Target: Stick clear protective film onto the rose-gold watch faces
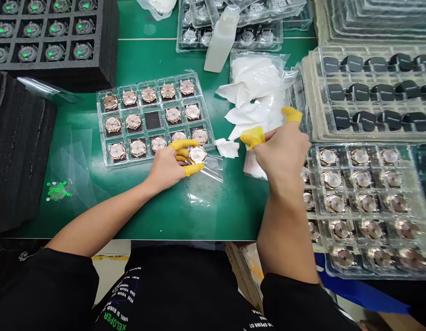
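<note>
My left hand [175,161], with yellow finger cots, is closed on a rose-gold watch head [197,155] with a pale dial. It holds the watch at the near right corner of a clear plastic tray [130,162]. Similar watch heads sit in this tray, and one middle compartment [152,120] shows only its dark base. My right hand [282,149], also wearing yellow finger cots, is over white wipes [249,117] and slightly blurred. Its cot-covered fingers are spread apart, and I see nothing held between them. Part of the wipes is hidden beneath it.
A white plastic bottle [221,41] stands behind the wipes. Black foam trays [107,46] are stacked at left, near small green rings [58,191]. Trays of black parts [365,119] and more watch heads [366,202] lie at right. Clear film [199,202] covers the table's front.
</note>
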A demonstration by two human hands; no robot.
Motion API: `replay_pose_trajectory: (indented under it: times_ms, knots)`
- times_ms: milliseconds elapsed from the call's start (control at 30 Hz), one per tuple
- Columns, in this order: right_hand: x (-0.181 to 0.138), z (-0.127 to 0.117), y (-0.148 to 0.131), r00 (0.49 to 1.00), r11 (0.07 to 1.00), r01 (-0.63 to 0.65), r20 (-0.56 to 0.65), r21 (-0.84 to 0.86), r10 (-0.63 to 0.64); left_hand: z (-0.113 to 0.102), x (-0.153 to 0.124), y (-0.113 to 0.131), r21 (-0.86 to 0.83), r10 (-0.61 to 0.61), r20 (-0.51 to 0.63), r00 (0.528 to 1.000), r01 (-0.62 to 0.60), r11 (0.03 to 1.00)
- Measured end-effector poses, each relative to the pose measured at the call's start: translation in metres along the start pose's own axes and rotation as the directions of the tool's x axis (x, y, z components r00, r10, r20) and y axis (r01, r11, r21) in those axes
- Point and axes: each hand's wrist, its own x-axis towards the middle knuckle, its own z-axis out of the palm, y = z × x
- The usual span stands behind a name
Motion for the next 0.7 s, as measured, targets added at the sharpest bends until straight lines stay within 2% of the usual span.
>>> replay_pose_trajectory:
  times_ms: [67, 100, 167, 200, 300, 367, 500, 700]
  knots:
    - [-0.004, -0.015, -0.016, 0.999, 0.991, -0.037, 0.034, 0.132, 0.033, 0.001, 0.000, -0.001, -0.003, -0.001, -0.001, 1.000, 0.001, 1.000]
    - [-0.008, -0.020, -0.026, 0.995, 0.966, -0.042, 0.093, 0.256, 0.019, 0.001, 0.000, -0.001, -0.004, 0.000, -0.001, 1.000, 0.000, 1.000]
    - [-0.019, -0.022, -0.046, 0.965, 0.871, -0.028, 0.241, 0.491, -0.105, 0.001, 0.000, -0.001, -0.007, 0.001, 0.000, 1.000, -0.001, 1.000]
    - [-0.026, -0.020, -0.055, 0.935, 0.838, -0.005, 0.300, 0.546, -0.189, 0.002, 0.000, -0.001, -0.010, 0.001, -0.002, 1.000, -0.001, 1.000]
    - [-0.045, -0.006, -0.071, 0.840, 0.860, 0.141, 0.400, 0.491, -0.366, 0.002, 0.000, -0.001, -0.016, -0.003, -0.019, 1.000, 0.003, 1.000]
    - [-0.053, 0.003, -0.074, 0.808, 0.868, 0.248, 0.403, 0.430, -0.430, 0.002, 0.000, -0.001, -0.026, -0.006, -0.021, 1.000, 0.006, 1.000]
    - [-0.057, 0.012, -0.073, 0.799, 0.853, 0.355, 0.350, 0.383, -0.490, 0.002, 0.000, -0.003, -0.051, -0.016, -0.008, 1.000, 0.015, 0.999]
    - [-0.059, 0.018, -0.072, 0.825, 0.849, 0.367, 0.289, 0.381, -0.486, 0.001, 0.000, -0.002, -0.057, -0.031, -0.020, 0.999, 0.030, 0.998]
